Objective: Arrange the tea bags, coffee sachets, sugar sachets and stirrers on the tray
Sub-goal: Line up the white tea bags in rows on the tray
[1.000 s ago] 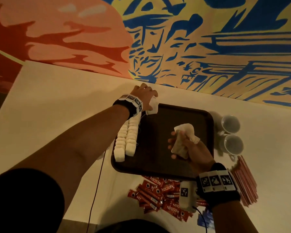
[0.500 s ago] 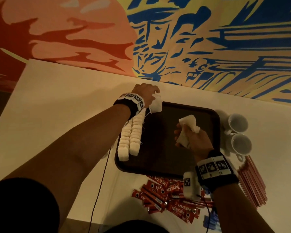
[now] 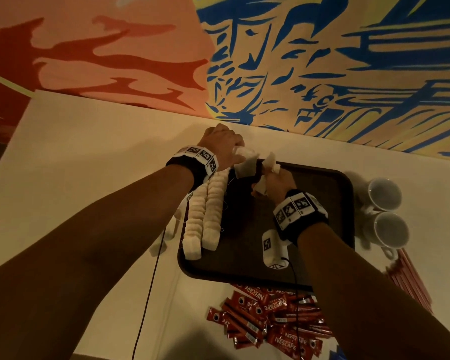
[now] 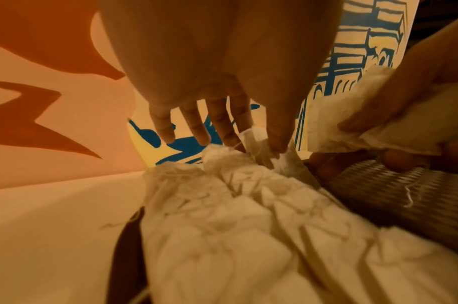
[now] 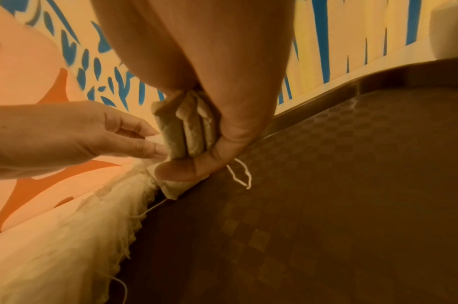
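A dark tray (image 3: 283, 229) lies on the cream table. Two rows of white tea bags (image 3: 208, 211) run along its left side. At the far end of those rows my left hand (image 3: 240, 157) pinches one tea bag (image 3: 246, 165) between thumb and forefinger, with the other fingers straight (image 4: 196, 127). My right hand (image 3: 268, 175) is right beside it over the tray's far left corner and grips a small bunch of tea bags (image 5: 191, 127), seen also in the left wrist view as the bunch (image 4: 352, 131). A loose string (image 5: 239, 172) hangs from the bunch.
Red coffee sachets (image 3: 268, 320) lie heaped on the table in front of the tray. Red stirrers (image 3: 411, 281) lie at the right, behind them two white cups (image 3: 385, 194). The painted wall (image 3: 270, 61) stands close behind the tray.
My right hand has carried its bunch of tea bags from the middle of the tray to the far left corner, next to my left hand. The left hand has stayed there with its tea bag.
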`<state>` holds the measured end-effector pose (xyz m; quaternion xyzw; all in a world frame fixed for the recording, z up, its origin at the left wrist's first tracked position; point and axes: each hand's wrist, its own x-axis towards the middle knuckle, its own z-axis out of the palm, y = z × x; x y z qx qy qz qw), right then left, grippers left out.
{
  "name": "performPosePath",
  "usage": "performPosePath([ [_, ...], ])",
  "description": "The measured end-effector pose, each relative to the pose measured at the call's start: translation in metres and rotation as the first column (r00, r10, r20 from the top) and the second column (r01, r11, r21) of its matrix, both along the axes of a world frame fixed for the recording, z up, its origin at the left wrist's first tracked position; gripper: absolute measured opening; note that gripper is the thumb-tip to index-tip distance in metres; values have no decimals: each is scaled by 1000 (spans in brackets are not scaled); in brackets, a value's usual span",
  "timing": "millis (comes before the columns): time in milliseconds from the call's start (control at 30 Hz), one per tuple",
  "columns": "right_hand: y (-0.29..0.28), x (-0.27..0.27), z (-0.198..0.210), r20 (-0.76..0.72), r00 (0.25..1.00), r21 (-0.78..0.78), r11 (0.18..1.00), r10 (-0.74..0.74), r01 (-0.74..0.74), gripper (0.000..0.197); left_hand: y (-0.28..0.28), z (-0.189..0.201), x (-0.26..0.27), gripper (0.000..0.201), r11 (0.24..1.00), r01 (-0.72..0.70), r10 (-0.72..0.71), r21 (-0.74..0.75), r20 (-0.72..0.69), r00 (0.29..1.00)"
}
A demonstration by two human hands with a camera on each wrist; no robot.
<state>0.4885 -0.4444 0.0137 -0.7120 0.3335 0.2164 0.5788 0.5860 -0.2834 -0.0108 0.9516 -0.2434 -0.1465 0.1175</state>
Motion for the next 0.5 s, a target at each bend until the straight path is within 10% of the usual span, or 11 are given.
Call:
performPosePath([
  [500,18,5,-11,-32,999,32,999,36,-35,16,-3,-14,-1,30,989,-27,35,-144,54,998],
])
